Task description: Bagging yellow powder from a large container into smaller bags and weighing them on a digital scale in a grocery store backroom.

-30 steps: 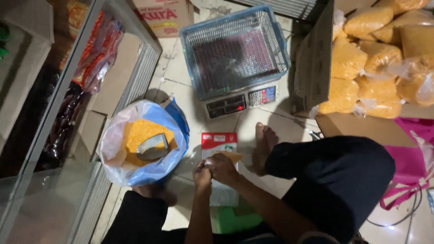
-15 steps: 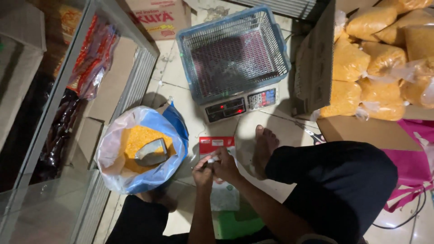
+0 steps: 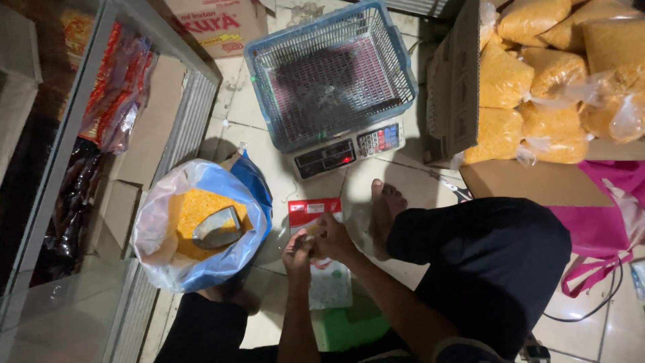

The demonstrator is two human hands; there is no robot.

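Note:
My left hand [image 3: 297, 254] and my right hand [image 3: 334, 236] meet in front of my lap. Together they pinch a small clear plastic bag [image 3: 310, 232] with a yellowish glint; its details are too small to tell. Just beyond the hands a red and white packet [image 3: 313, 207] lies on the tiled floor. To the left stands an open blue sack [image 3: 252, 185] with a white liner, holding yellow crumbs [image 3: 191, 208] and a metal scoop [image 3: 218, 228]. A digital scale [image 3: 346, 149] with an empty blue wire basket [image 3: 332, 74] on it sits farther ahead.
A cardboard box [image 3: 457, 81] at the right holds several filled bags of yellow crumbs [image 3: 537, 74]. A pink bag [image 3: 605, 215] lies below it. A glass display case [image 3: 74, 154] lines the left. My bare foot [image 3: 385, 210] rests by the scale; a green item [image 3: 353, 324] is under my arms.
My hands stay together on the small bag and have shifted only slightly toward the red packet. The view has drifted a little; nothing else moved.

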